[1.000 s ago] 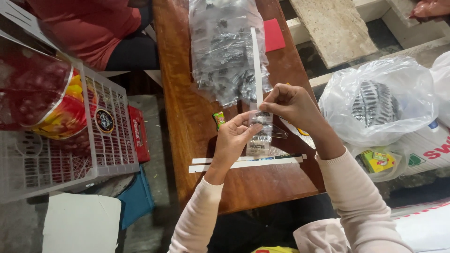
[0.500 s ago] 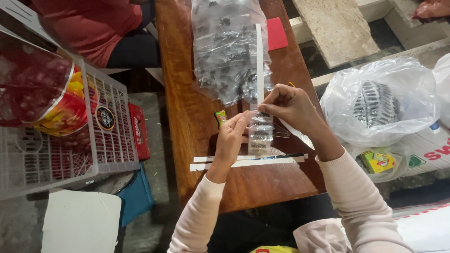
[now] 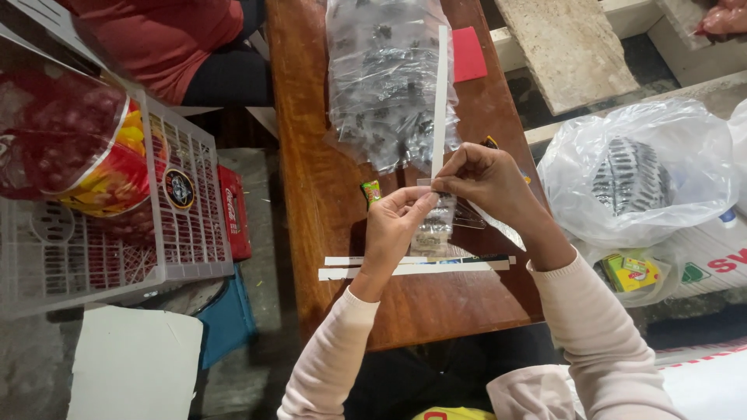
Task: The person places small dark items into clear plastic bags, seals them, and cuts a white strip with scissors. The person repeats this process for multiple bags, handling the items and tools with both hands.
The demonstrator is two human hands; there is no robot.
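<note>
Pinching a small clear packet (image 3: 434,225) at mid-frame, the left hand (image 3: 395,225) and right hand (image 3: 484,180) both clamp fingertips on its top edge, holding it raised so the white strip (image 3: 440,101) lines up over the wooden table (image 3: 311,155).

left hand (image 3: 394,225): fingers pinched shut, pointing to two o'clock
right hand (image 3: 484,180): fingertips pinched, meeting the left at nine o'clock
</note>
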